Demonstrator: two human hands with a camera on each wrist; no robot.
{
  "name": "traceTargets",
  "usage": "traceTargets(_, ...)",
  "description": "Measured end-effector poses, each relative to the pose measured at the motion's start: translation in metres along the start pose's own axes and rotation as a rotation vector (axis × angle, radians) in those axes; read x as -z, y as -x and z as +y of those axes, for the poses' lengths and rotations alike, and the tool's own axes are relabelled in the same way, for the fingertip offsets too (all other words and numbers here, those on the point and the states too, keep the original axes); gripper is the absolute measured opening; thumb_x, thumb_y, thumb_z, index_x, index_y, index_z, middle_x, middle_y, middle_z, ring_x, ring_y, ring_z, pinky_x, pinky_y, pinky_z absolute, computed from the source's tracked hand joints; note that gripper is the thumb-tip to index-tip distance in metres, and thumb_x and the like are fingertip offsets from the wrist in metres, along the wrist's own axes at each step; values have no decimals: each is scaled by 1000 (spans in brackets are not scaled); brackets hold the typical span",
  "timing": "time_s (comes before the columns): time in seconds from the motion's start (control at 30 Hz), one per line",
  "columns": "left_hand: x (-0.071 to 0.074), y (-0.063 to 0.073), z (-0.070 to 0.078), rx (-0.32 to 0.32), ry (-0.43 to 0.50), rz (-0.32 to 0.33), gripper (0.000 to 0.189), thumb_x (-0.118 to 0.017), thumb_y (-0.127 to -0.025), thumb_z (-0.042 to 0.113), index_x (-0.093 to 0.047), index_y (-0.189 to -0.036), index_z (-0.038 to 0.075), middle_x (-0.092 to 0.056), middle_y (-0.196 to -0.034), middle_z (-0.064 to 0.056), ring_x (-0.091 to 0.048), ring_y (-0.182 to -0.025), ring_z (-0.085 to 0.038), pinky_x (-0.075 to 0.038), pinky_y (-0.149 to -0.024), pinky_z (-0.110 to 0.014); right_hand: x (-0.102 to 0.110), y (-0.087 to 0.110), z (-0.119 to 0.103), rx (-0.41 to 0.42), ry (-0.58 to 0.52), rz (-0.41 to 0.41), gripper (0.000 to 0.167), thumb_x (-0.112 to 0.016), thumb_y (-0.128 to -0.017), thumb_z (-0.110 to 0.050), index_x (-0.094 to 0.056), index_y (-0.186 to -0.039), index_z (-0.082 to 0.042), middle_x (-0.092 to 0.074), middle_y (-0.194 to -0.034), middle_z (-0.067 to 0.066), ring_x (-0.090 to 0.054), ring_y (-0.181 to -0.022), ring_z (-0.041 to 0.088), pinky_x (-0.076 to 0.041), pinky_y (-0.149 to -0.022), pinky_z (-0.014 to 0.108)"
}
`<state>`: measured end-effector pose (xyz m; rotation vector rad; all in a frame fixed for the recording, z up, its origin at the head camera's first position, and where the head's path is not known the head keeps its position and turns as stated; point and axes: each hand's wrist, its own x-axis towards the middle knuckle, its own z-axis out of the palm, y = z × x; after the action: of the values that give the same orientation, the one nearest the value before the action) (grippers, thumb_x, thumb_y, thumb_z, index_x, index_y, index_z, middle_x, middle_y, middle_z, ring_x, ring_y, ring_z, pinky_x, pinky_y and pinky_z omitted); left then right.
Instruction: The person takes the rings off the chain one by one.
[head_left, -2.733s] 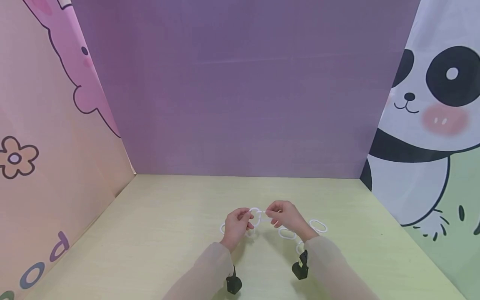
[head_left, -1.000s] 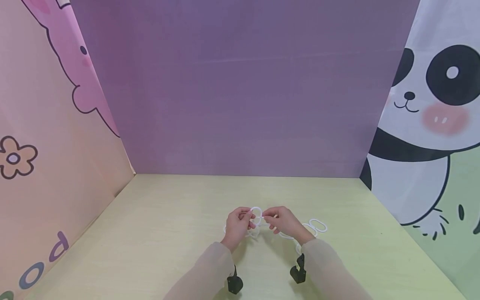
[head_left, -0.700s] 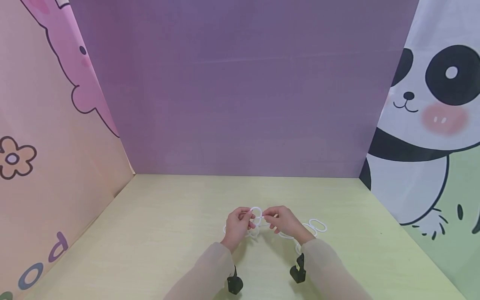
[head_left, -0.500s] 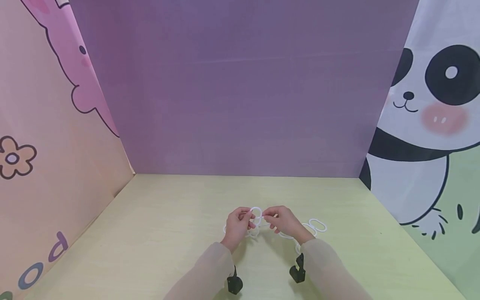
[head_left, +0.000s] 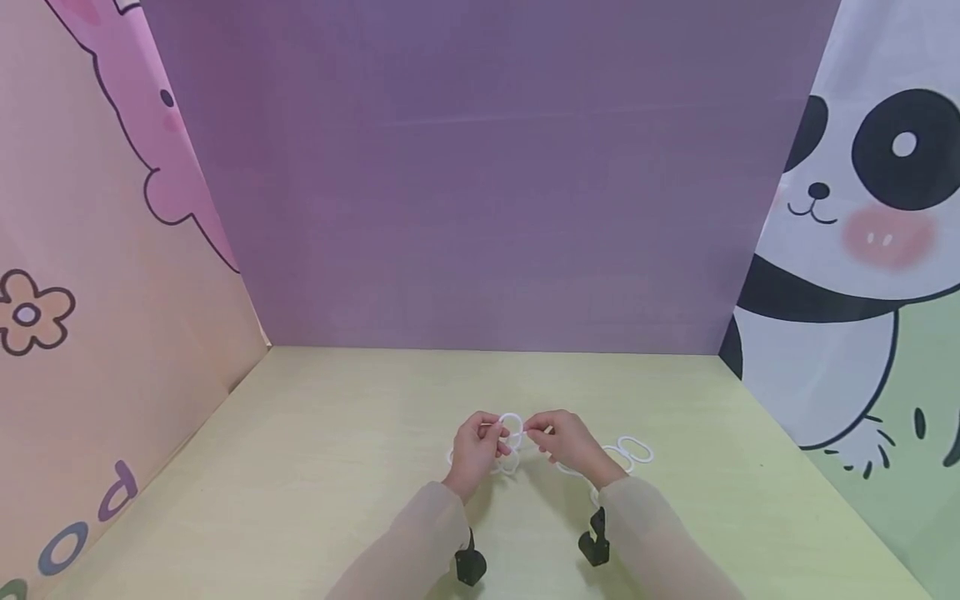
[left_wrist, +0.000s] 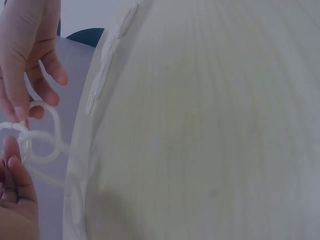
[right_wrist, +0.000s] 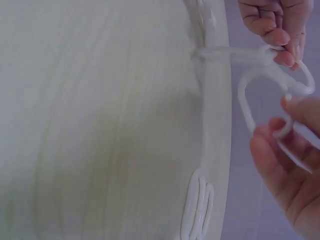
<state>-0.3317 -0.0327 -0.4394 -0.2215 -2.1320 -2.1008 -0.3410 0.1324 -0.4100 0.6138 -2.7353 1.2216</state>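
Note:
My left hand [head_left: 474, 450] pinches a white oval chain link [head_left: 512, 415] between thumb and fingers above the table. Facing it, my right hand [head_left: 566, 437] pinches another white link, whose end meets the left one in the head view. In the right wrist view, a large white loop [right_wrist: 243, 100] runs from the right fingers [right_wrist: 265, 150] up towards the left fingertips. More white links [head_left: 510, 471] show below the hands in the head view. The left wrist view has the links [left_wrist: 57, 127] overlapping between both sets of fingertips, partly hidden by them.
Several loose white links [head_left: 651, 457] lie on the pale wooden table [head_left: 337, 467], to the right by the right forearm. A purple panel [head_left: 480, 208] closes off the back, with printed cartoon walls on either side. A black wrist camera [head_left: 471, 567] hangs below each sleeve.
Since the oldest frame, my right hand has moved slightly left and down, bringing its link up to the left one. Over the last second both hands stay nearly still.

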Motion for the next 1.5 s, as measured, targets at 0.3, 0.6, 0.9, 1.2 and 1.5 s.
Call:
traceTargets(0.3,-2,-1,0,26,10,11,14,-52,-93,1,-54,-103,-8,-65,-82,-13,-57,-54,-9,-47,-56,-20,-3,1,3,-80,-44,51,10,-61,-87,-2,-68,-93,0,-61,-76,11,-56,-53,18,-50,-47,27)
traceTargets(0.6,-1,-2,-1,38,17,21,14,-53,-93,2,-55,-102,-8,-65,-85,-17,-57,-54,-9,-47,-55,-20,-2,1,6,-104,-78,54,11,-60,-87,-1,-67,-94,2,-58,-75,10,-57,-54,17,-51,-48,28)
traceTargets(0.9,0,-2,-1,38,19,25,15,-54,-92,4,-56,-103,-7,-65,-86,-18,-56,-54,-9,-46,-54,-20,-2,1,9,-177,-157,63,14,-58,-88,0,-65,-98,6,-59,-76,9,-57,-55,17,-52,-50,30)
traceTargets(1.2,0,-1,-1,52,30,17,17,-53,-93,4,-55,-105,-7,-64,-88,-19,-57,-54,-9,-46,-54,-19,-3,-1,23,-245,-256,77,17,-57,-88,0,-63,-100,10,-63,-76,12,-61,-58,22,-53,-52,32)
traceTargets(1.5,1,0,1,54,18,24,17,-53,-93,4,-55,-105,-7,-64,-89,-20,-57,-54,-9,-45,-53,-19,-3,-2,26,-344,-299,90,15,-59,-87,-3,-63,-97,8,-66,-80,14,-63,-61,23,-51,-49,28)
